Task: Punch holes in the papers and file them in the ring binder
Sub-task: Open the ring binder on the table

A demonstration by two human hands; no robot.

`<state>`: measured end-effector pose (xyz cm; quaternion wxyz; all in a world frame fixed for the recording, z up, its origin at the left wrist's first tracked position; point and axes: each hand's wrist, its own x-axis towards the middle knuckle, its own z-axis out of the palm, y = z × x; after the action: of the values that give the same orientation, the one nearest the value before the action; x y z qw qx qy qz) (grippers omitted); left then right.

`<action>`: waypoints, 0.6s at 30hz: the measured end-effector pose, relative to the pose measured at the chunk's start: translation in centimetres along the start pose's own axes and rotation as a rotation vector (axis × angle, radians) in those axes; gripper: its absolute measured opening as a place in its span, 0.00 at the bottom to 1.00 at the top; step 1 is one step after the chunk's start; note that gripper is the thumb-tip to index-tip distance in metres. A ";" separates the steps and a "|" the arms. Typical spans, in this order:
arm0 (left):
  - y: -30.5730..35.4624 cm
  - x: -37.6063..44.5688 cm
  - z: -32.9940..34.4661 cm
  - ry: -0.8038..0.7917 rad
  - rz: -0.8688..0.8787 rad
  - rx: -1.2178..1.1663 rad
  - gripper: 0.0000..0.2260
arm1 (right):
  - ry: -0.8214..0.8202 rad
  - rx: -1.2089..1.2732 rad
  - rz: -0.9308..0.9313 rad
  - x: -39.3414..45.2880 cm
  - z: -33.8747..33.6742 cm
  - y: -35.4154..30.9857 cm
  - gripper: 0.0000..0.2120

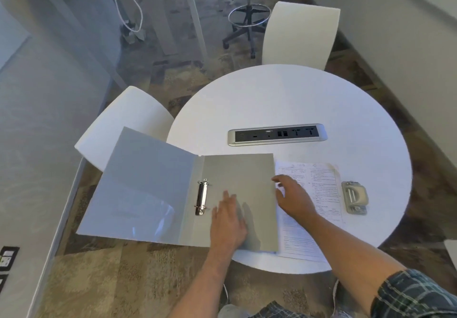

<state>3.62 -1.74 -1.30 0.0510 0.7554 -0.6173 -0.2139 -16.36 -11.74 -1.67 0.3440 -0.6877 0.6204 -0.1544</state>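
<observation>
Ring binder [173, 194]: grey, glossy, lying open on the round white desk [321, 100].
Left hand [228, 221]: flat, fingers straight, pressing the binder.
Right hand [294, 199]: fingers spread, over printed papers [319, 184].
Hole punch [354, 197]: grey, right of the papers.

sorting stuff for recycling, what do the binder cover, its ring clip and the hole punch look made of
Binder cover: seems smooth plastic, grey and slightly glossy, with window glare on the open flap. Ring clip: shiny bare metal, with bright chrome-like reflections. Hole punch: dull silver-grey, probably metal, though painted plastic parts cannot be ruled out.
</observation>
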 end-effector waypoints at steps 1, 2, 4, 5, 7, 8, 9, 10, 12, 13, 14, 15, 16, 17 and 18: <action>1.1 0.1 0.5 -0.053 0.054 0.005 0.30 | 0.062 -0.021 0.043 -0.5 -0.9 1.3 0.17; 2.2 0.3 1.0 -0.102 0.099 0.019 0.30 | 0.115 -0.048 0.089 -1.1 -1.8 2.4 0.16; 4.3 0.5 2.2 -0.191 0.152 0.077 0.34 | 0.212 -0.119 0.180 -2.4 -3.1 4.6 0.17; 5.2 0.6 2.8 -0.234 0.161 0.113 0.35 | 0.253 -0.155 0.223 -3.1 -3.5 5.6 0.17; 6.5 0.8 3.9 -0.320 0.129 0.160 0.39 | 0.296 -0.200 0.337 -4.4 -4.2 7.1 0.22; 6.9 0.8 4.3 -0.365 0.092 0.163 0.41 | 0.299 -0.217 0.411 -5.1 -4.5 7.6 0.27; 7.1 0.8 4.8 -0.408 0.055 0.162 0.42 | 0.293 -0.229 0.486 -5.6 -4.6 7.9 0.32; 7.3 0.8 5.1 -0.444 0.027 0.167 0.44 | 0.282 -0.236 0.545 -6.0 -4.6 8.0 0.36; 7.3 0.7 5.6 -0.485 0.014 0.201 0.45 | 0.262 -0.243 0.589 -6.5 -4.6 8.0 0.38; 7.3 0.7 5.7 -0.493 0.017 0.216 0.45 | 0.259 -0.246 0.595 -6.7 -4.5 7.7 0.37; 7.3 0.7 5.7 -0.498 0.017 0.221 0.45 | 0.258 -0.250 0.609 -6.8 -4.4 7.5 0.35; 7.3 0.7 5.7 -0.502 0.016 0.220 0.46 | 0.253 -0.255 0.635 -6.9 -4.4 7.2 0.35; 7.4 0.7 5.7 -0.507 0.014 0.218 0.46 | 0.244 -0.253 0.667 -6.9 -4.3 6.9 0.34; 7.4 0.7 5.7 -0.511 0.012 0.218 0.46 | 0.235 -0.241 0.694 -7.0 -4.3 6.7 0.34; 7.4 0.8 5.6 -0.513 0.009 0.216 0.46 | 0.233 -0.226 0.710 -7.0 -4.2 6.6 0.33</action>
<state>-5.20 -3.18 -4.07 -0.1868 0.6749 -0.6324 -0.3311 -25.28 -6.20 -1.54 0.2255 -0.4417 0.8677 -0.0334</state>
